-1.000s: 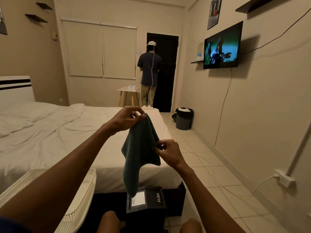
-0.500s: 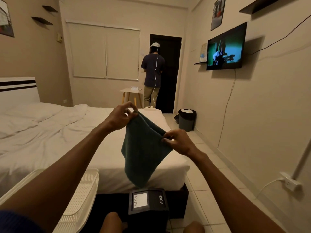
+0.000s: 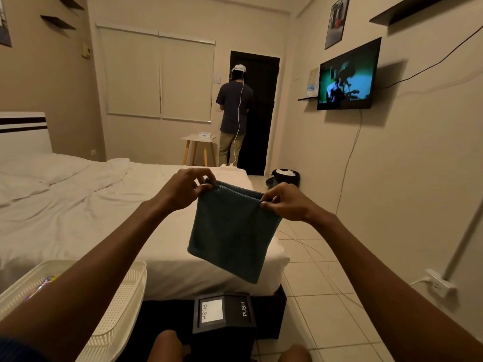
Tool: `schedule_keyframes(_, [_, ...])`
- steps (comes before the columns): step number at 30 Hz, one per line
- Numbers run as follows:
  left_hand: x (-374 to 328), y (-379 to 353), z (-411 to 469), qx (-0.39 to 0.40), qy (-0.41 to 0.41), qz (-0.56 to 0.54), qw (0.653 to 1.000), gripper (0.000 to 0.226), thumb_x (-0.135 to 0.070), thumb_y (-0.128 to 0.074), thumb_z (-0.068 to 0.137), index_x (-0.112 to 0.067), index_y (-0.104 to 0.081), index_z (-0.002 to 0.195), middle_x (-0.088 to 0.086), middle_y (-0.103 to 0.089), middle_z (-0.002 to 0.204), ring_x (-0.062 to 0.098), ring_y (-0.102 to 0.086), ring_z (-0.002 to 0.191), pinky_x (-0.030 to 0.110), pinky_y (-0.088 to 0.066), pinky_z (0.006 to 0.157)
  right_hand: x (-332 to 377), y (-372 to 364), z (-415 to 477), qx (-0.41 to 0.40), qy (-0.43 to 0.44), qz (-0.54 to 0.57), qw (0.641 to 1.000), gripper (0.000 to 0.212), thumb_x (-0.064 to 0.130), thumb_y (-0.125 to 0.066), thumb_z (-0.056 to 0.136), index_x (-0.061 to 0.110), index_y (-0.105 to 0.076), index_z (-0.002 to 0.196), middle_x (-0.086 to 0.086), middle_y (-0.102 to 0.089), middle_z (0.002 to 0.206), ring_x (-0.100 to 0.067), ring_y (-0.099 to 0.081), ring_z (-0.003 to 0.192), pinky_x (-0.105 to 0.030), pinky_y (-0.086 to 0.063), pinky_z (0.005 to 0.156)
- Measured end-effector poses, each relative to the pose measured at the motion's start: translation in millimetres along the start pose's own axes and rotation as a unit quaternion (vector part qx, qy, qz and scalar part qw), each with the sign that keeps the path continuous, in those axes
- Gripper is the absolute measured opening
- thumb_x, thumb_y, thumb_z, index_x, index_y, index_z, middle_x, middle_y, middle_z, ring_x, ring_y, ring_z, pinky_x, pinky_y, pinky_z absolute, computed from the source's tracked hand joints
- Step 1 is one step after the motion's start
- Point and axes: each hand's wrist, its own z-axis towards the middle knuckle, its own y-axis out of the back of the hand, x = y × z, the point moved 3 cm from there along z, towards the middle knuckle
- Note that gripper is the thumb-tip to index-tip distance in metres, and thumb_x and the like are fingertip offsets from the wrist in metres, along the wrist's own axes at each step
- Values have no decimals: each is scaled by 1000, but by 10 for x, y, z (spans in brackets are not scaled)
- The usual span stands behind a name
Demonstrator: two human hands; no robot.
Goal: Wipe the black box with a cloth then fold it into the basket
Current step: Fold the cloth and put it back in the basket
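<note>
Compared with the earlier frames, the cloth (image 3: 232, 231) is no longer bunched: it is stretched flat, and the hands are drawn further apart. One top corner is pinched by the left hand (image 3: 183, 189) between thumb and fingertips; the other top corner is pinched likewise by the right hand (image 3: 285, 202). The cloth hangs in the air above the black box (image 3: 224, 314) and is not touching it.

For a clean fold, the top edge is best kept taut and level, and the corners are brought together squarely before the cloth is lowered.

The basket (image 3: 125, 296) stands at lower left, partly hidden by the left forearm; something colourful lies in it. The bed (image 3: 78, 218) lies behind the cloth. A second person (image 3: 235, 111) stands at the far door, well apart. A loose cable (image 3: 308, 246) runs across the floor tiles at right and appears clear of the path to the basket.
</note>
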Motion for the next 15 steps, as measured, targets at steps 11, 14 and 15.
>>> schedule_keyframes(11, [-4,62,39,-2,24,-11,1000,12,-9,-70,86,-19,-65,89,2,-66,88,9,-63,71,24,-56,66,94,225,42,19,29,-44,998,21,18,-65,92,6,-74,107,-1,-67,96,-13,-62,89,-13,-50,68])
schedule_keyframes(14, [-38,110,96,-7,36,-59,998,9,-11,-68,87,-17,-65,93,4,-67,93,10,-65,78,19,-54,62,40,267,33,4,20,-37,999,21,19,-67,90,8,-75,105,-4,-69,98,-14,-63,89,-13,-50,69])
schedule_keyframes(15, [-53,125,114,-4,36,-68,997,9,-11,-67,87,-16,-64,94,4,-67,95,11,-65,82,18,-54,62,17,274,25,-2,14,-29,999,21,20,-68,90,8,-75,105,-4,-70,98,-15,-64,89,-15,-51,70])
